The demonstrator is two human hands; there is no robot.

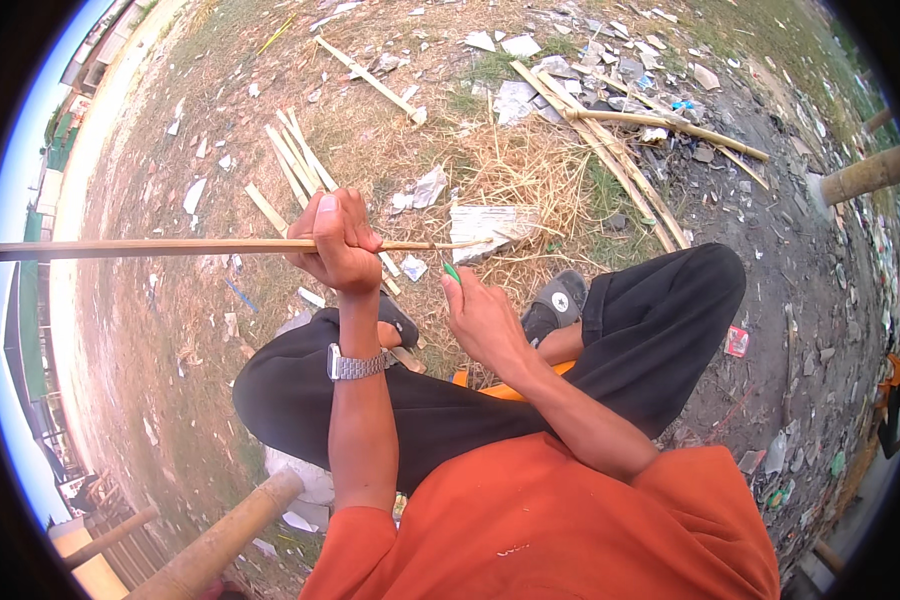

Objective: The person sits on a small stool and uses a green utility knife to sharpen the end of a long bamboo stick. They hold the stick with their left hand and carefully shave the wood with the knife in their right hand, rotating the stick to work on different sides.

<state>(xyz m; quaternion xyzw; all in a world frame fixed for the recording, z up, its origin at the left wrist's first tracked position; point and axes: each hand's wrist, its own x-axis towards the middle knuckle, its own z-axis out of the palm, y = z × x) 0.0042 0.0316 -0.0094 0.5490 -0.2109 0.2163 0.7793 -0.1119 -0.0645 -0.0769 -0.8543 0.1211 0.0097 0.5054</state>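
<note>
Left hand: the left hand [338, 243] is raised in front of the person, fingers curled tight around a long thin bamboo strip [170, 247]; a metal wristwatch [355, 364] sits on that wrist.
Bamboo strip: it runs level from the far left edge of the view, through the fist, and ends in a frayed, split tip just right of the hand, above the dry grass.
Right hand: the right hand [482, 318] sits lower and just right of the left, closed around a small green-handled tool [452, 272]; only the green end shows above the fingers, near the strip's tip but apart from it.
Legs: the person sits with black trousers [660, 320] crossed and grey sneakers [558, 305] on the ground.
Ground: bare earth and dry grass [510, 170] strewn with paper scraps and rubble.
Cut stock: a bundle of split bamboo slats [295, 155] lies beyond the left hand; thicker bamboo poles [660, 125] lie further right.
Foreground: a thick bamboo pole [225, 540] crosses the lower left.
</note>
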